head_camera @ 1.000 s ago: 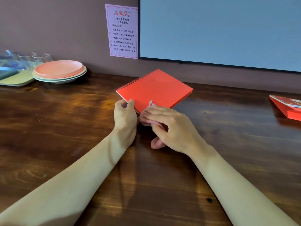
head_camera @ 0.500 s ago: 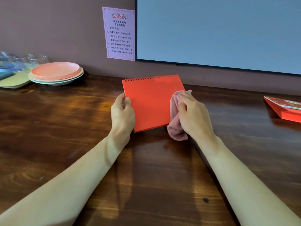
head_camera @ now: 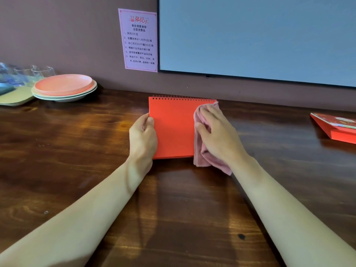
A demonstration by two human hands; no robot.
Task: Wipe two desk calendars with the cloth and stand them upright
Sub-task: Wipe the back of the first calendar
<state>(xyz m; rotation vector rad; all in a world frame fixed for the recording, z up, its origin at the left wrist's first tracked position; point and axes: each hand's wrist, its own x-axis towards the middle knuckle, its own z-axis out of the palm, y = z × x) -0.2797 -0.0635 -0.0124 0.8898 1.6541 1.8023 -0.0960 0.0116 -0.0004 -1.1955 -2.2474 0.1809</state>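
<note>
A red spiral-bound desk calendar (head_camera: 174, 128) stands tilted on the wooden desk, its plain red cover facing me and its spiral at the top. My left hand (head_camera: 143, 135) grips its left edge, thumb on the front. My right hand (head_camera: 217, 133) presses a pink cloth (head_camera: 202, 151) flat against the right part of the cover; the cloth hangs below the calendar's lower edge. A second red calendar (head_camera: 336, 128) lies flat at the far right of the desk.
A stack of plates (head_camera: 64, 87) with a pink one on top sits at the back left, beside glasses (head_camera: 28, 74) on a green tray (head_camera: 15, 97). A printed notice (head_camera: 139, 39) and a large screen (head_camera: 258, 35) hang on the wall behind.
The calendar was turned from lying askew to standing with its cover facing me. My right hand brought the cloth up from the near corner onto the right part of the cover.
</note>
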